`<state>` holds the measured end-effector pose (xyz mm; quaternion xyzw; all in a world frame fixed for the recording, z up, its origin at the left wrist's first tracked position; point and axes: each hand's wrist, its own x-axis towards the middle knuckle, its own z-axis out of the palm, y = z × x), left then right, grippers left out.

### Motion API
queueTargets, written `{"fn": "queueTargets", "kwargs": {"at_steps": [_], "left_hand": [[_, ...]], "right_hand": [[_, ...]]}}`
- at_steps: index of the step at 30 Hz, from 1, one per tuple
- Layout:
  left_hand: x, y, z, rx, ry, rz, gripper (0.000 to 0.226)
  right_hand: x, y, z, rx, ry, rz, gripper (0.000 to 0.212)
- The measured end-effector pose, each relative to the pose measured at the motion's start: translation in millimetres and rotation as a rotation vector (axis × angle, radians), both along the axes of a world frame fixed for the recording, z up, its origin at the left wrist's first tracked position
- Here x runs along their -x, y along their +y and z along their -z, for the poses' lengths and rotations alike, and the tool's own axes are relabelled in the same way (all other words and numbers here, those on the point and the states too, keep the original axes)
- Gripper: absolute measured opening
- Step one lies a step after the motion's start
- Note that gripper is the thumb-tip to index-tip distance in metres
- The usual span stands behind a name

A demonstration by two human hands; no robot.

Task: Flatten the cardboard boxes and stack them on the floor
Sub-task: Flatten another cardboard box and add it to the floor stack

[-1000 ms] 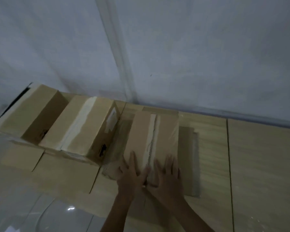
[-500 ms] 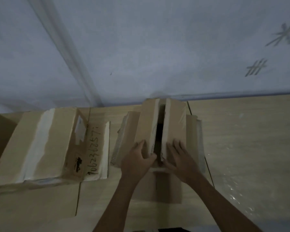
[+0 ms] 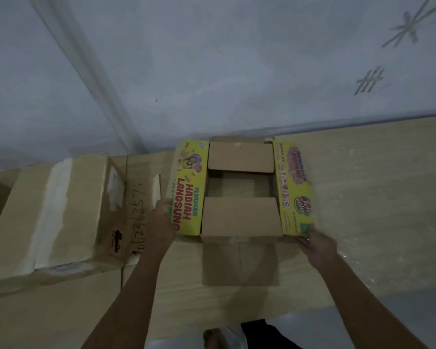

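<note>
Between the two hands sits an open box (image 3: 241,192) on the wood-pattern floor (image 3: 378,187), close to the white wall (image 3: 212,66). Its two long flaps are folded outward and show yellow printed faces: the left flap (image 3: 189,190) carries red lettering, the right flap (image 3: 295,190) a round logo and small symbols. Two plain brown inner flaps lie across the opening, one at the far end (image 3: 241,157) and one at the near end (image 3: 241,216), with a gap between them through which the box's bottom shows.

The left hand (image 3: 160,224) grips the outer near edge of the left flap, fingers (image 3: 165,205) curled over that edge and thumb hidden behind it. The right hand (image 3: 317,244) holds the near outer corner of the right flap; its fingers touch the corner, but how tightly they close I cannot tell, since the corner is blurred.

Just beyond the left fingers, further left, stands a closed box (image 3: 61,212) sealed with a pale tape strip, with handwritten digits on the flap (image 3: 139,217) that lies beside it. Below the near inner flap, a brown flap (image 3: 241,263) lies flat on the floor toward the person.
</note>
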<state>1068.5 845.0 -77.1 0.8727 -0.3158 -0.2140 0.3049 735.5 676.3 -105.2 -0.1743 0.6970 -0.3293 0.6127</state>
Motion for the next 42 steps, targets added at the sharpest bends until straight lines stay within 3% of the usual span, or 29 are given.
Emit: {"fn": "queueTargets", "kwargs": {"at_steps": [3,6,8,10,14,17,21,26,29,34,37,39,42], "left_hand": [[0.0,-15.2,-2.8,-0.172,-0.167,0.040,0.039],[22.1,-39.9,-24.4,0.002,-0.461,0.098,0.044],[44.5,-53.9,-40.5,0.102,-0.692,0.244,0.047],[65.2,-66.6,-48.8,0.074,-0.832,0.326,0.045],[97.5,-92.1,-38.5,0.030,-0.771,0.638,0.053],[108.4,-107.3,-14.7,-0.141,-0.702,0.716,0.066],[110.1,-128.2,-8.0,-0.380,-0.462,0.726,0.085],[112.6,-146.0,-6.9,-0.352,-0.309,0.701,0.069],[118.9,-131.3,-2.9,-0.163,-0.362,0.616,0.062],[139.0,-97.0,-21.6,0.203,-0.725,0.512,0.043],[151.1,-79.8,-39.6,0.286,-0.779,0.563,0.024],[153.9,-68.8,-49.8,0.298,-0.789,0.576,0.024],[146.5,-49.5,-62.6,0.284,-0.756,0.429,0.024]], "right_hand": [[16.0,-8.7,-13.8,-0.005,0.211,-0.169,0.040],[16.5,-26.1,-52.3,0.205,0.680,-0.250,0.069],[4.4,-43.1,-83.4,0.407,0.786,-0.260,0.064],[-18.2,-63.8,-107.5,0.622,0.813,-0.345,0.056],[-81.0,-108.7,-120.3,1.005,0.828,-0.832,0.040],[-127.7,-134.1,-110.4,1.040,0.787,-1.314,0.054],[-166.5,-149.6,-75.3,1.117,0.855,-1.580,0.071],[-185.5,-165.0,-17.7,1.124,1.090,-1.837,0.097],[-183.5,-168.7,-5.1,1.231,1.174,-1.860,0.085],[-186.2,-162.7,-23.6,1.231,1.124,-1.853,0.069],[-183.0,-164.4,-47.1,1.270,1.037,-1.815,0.060],[-177.9,-171.6,-65.7,1.304,0.992,-1.774,0.061],[-167.2,-186.6,-95.5,1.314,0.950,-1.767,0.052]]}}
